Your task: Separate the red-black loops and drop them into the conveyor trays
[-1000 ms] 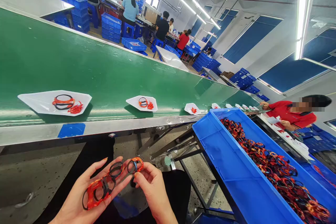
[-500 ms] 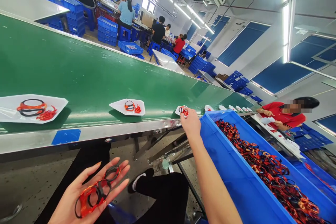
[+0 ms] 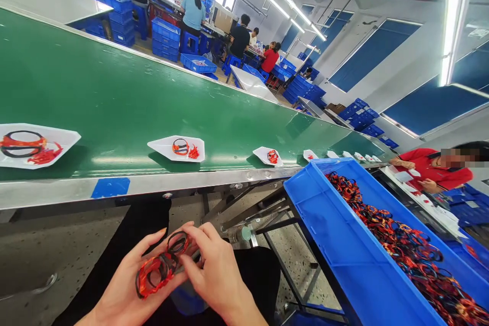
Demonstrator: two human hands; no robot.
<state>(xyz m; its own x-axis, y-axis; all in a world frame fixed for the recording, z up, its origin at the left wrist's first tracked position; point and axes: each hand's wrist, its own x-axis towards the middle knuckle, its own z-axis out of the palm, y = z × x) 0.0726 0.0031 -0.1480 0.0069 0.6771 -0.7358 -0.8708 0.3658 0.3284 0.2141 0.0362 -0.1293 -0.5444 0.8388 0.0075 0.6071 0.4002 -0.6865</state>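
Low in front of me, my left hand (image 3: 128,280) is palm up with several red-and-black rings (image 3: 144,281) lying across its palm and fingers. My right hand (image 3: 219,270) has come against the left fingertips, its thumb and fingers closed about the ring (image 3: 178,234) nearest them. Its grip is partly hidden. Beyond my hands, a white boat-shaped tray (image 3: 268,155) on the green conveyor belt (image 3: 114,97) bears a red-and-black ring and red bits. Two similar trays, a middle one (image 3: 162,147) and a left one (image 3: 69,138), hold the same kinds of pieces.
A blue crate (image 3: 336,234) piled with red-and-black rings (image 3: 401,244) stands at my right. Smaller white trays continue along the belt. A person in red (image 3: 443,170) works at the right, and others sit at far tables. A metal rail (image 3: 153,182) edges the belt.
My right hand has left the tray on the belt and come down to the rings in my left hand. That tray now holds a ring. The nearer trays appear further left.
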